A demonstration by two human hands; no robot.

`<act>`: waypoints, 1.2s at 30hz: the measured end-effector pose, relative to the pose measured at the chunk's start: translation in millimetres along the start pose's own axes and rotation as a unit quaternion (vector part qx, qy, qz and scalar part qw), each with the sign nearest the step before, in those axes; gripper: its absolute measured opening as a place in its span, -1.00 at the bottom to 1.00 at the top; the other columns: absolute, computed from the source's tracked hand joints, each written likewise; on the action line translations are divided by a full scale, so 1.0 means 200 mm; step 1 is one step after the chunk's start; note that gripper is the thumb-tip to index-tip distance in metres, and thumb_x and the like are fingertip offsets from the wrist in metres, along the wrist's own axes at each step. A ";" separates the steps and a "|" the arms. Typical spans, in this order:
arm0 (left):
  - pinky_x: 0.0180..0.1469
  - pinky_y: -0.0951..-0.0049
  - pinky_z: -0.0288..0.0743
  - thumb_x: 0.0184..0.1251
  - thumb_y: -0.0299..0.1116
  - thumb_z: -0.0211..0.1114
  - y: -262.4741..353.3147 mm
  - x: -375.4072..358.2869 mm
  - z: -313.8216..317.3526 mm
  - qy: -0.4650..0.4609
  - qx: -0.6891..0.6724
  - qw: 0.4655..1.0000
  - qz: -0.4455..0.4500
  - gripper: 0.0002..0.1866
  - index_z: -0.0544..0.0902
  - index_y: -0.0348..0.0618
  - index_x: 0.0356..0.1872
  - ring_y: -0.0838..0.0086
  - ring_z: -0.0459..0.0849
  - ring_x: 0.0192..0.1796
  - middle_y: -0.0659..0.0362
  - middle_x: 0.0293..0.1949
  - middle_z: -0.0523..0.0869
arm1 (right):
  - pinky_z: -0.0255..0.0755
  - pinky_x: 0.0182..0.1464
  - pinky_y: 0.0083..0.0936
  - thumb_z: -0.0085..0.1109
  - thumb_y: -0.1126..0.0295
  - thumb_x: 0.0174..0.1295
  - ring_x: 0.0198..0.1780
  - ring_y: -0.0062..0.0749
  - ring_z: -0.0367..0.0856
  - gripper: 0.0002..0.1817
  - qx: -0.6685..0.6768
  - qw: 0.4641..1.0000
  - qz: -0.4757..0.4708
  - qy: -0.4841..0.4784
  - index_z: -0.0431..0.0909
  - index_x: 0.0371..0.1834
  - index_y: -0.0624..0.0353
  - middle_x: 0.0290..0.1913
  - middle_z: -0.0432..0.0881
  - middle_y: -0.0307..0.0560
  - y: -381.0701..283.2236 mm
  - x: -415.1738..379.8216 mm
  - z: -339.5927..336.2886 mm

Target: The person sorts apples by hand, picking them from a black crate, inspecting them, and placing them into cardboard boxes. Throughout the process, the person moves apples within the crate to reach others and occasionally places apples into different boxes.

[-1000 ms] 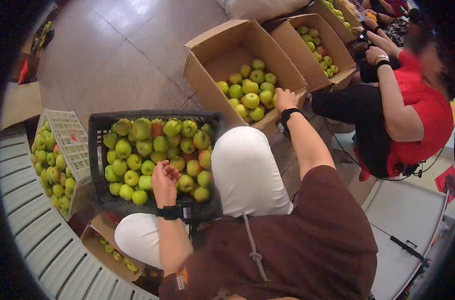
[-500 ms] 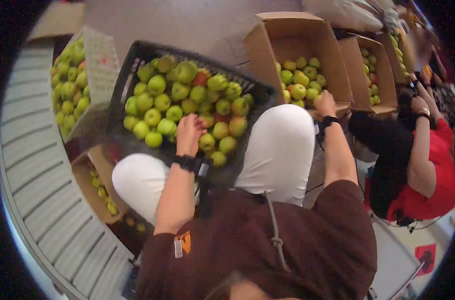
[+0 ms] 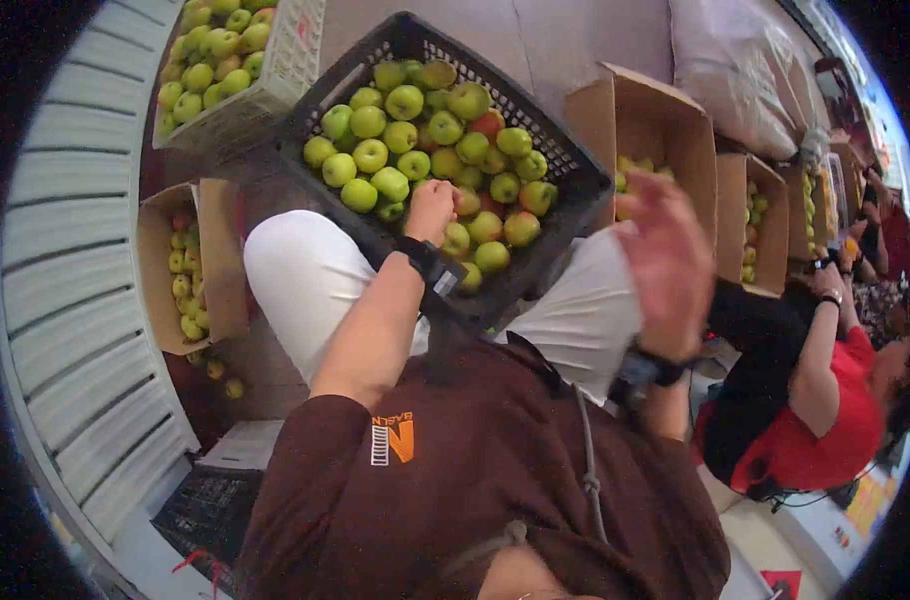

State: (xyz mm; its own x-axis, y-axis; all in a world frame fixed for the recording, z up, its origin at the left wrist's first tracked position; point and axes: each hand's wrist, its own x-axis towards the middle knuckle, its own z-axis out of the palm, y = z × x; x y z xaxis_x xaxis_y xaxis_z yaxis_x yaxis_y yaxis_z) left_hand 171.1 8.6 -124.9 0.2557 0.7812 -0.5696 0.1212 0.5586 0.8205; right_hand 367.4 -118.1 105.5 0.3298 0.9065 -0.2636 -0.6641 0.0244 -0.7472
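Observation:
A black plastic crate [image 3: 565, 150] full of green apples, some with red blush, stands before my knees. My left hand [image 3: 435, 208] reaches into its near side with fingers curled down, closed on an apple [image 3: 466, 201] among the others; the fingertips are partly hidden. My right hand [image 3: 667, 255] is raised over my right knee, smeared by motion. Its fingers look stretched out, with nothing visible in them. Behind it stands an open cardboard box [image 3: 665, 115] with yellow-green apples at the bottom, partly covered by this hand.
A white crate of apples [image 3: 293, 60] and a smaller cardboard box [image 3: 225, 260] stand at left, beside a slatted metal surface [image 3: 75, 260]. More boxes [image 3: 765, 180] line the right. A person in red [image 3: 825, 410] sits close at right. Several apples [image 3: 215, 369] lie on the floor.
My right hand has left the cardboard box and come back toward my knee. My left hand has stayed at the crate, its fingers now curled down among the apples. The view has shifted.

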 end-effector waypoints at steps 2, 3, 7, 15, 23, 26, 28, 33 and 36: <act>-0.46 0.53 0.37 0.20 -0.28 -0.01 0.00 -0.01 -0.02 0.004 -0.009 1.000 -0.010 -0.78 0.51 -0.19 -0.48 0.53 0.50 -0.46 0.20 -0.52 0.56 | 0.45 -0.19 -0.42 0.03 0.41 0.18 -0.10 -0.30 0.52 -0.70 0.004 0.998 0.062 0.023 0.35 -0.01 0.18 -0.01 0.46 -0.07 0.34 0.15 -0.01; -0.47 0.51 0.37 0.20 -0.26 -0.01 -0.01 -0.01 -0.02 -0.007 -0.014 1.000 -0.015 -0.76 0.50 -0.19 -0.49 0.53 0.50 -0.45 0.20 -0.51 0.57 | 0.45 -0.24 -0.43 0.04 0.46 0.15 -0.15 -0.31 0.53 -0.69 -0.050 0.992 0.070 0.091 0.35 -0.01 0.20 -0.08 0.48 -0.08 0.47 0.20 0.01; -0.48 0.48 0.35 0.25 -0.18 -0.03 0.06 -0.08 -0.04 -0.009 -0.023 1.000 0.002 -0.70 0.49 -0.16 -0.52 0.54 0.51 -0.43 0.23 -0.51 0.57 | 0.41 -0.25 -0.51 0.06 0.43 0.12 -0.22 -0.44 0.53 -0.63 -0.224 0.954 0.101 0.169 0.32 0.02 0.24 -0.15 0.50 -0.12 0.86 0.40 -0.26; -0.45 0.50 0.32 0.28 -0.12 -0.05 0.07 -0.08 -0.08 -0.009 -0.036 0.999 -0.002 -0.66 0.48 -0.14 -0.52 0.56 0.48 -0.41 0.26 -0.52 0.53 | 0.41 -0.10 -0.40 0.18 0.23 -0.15 -0.17 -0.13 0.57 -0.58 -0.641 0.753 0.049 0.139 0.53 -0.22 0.27 -0.24 0.60 0.14 1.10 0.54 -0.55; -0.49 0.47 0.34 0.28 -0.11 -0.04 0.05 -0.09 -0.13 -0.016 -0.038 0.998 0.043 -0.65 0.46 -0.17 -0.52 0.54 0.44 -0.53 0.24 -0.59 0.49 | 0.43 -0.08 -0.15 0.13 0.17 -0.08 -0.15 0.11 0.55 -0.53 -0.848 0.515 0.121 0.024 0.38 -0.07 0.09 -0.23 0.58 0.22 1.11 0.56 -0.59; -0.54 0.51 0.33 0.29 -0.10 -0.05 0.04 -0.09 -0.12 0.015 -0.034 0.998 0.053 -0.64 0.44 -0.17 -0.53 0.54 0.41 -0.59 0.24 -0.63 0.48 | 0.44 -0.11 -0.14 0.13 0.12 -0.05 -0.06 0.12 0.50 -0.56 -0.883 0.438 0.165 0.040 0.43 -0.08 0.03 -0.08 0.51 0.24 1.08 0.50 -0.43; -0.57 0.53 0.31 0.29 -0.09 -0.05 0.03 -0.09 -0.12 0.013 -0.056 0.997 0.049 -0.62 0.43 -0.18 -0.55 0.54 0.41 -0.61 0.24 -0.63 0.48 | 0.45 -0.13 -0.16 0.16 0.11 -0.05 -0.07 0.08 0.51 -0.54 -0.893 0.425 0.148 0.021 0.43 -0.08 0.09 -0.05 0.49 0.17 1.11 0.50 -0.47; -0.59 0.50 0.30 0.27 -0.15 -0.06 0.07 -0.12 -0.15 0.000 -0.070 0.996 0.059 -0.65 0.43 -0.19 -0.59 0.53 0.41 -0.65 0.23 -0.67 0.47 | 0.43 -0.12 -0.11 0.20 0.04 -0.02 -0.10 0.10 0.53 -0.44 -0.888 0.449 0.096 -0.027 0.36 0.03 0.06 -0.18 0.55 0.23 1.20 0.53 -0.69; -0.61 0.51 0.28 0.28 -0.14 -0.04 0.00 -0.09 -0.13 0.014 -0.059 0.996 0.061 -0.65 0.44 -0.18 -0.57 0.53 0.39 -0.66 0.23 -0.67 0.47 | 0.45 -0.13 -0.14 0.22 -0.09 -0.13 -0.11 0.04 0.55 -0.32 -0.891 0.421 0.168 -0.036 0.35 0.04 0.05 -0.13 0.57 0.16 1.13 0.53 -0.62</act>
State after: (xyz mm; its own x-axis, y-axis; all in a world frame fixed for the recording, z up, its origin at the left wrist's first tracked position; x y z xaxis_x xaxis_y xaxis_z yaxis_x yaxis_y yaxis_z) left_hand 141.2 2.8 -116.3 0.2353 0.8517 -0.4683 -0.0234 0.4867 0.8733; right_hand 335.8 -68.7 -168.3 0.3540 0.7449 -0.5655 0.9130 -0.4064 0.0361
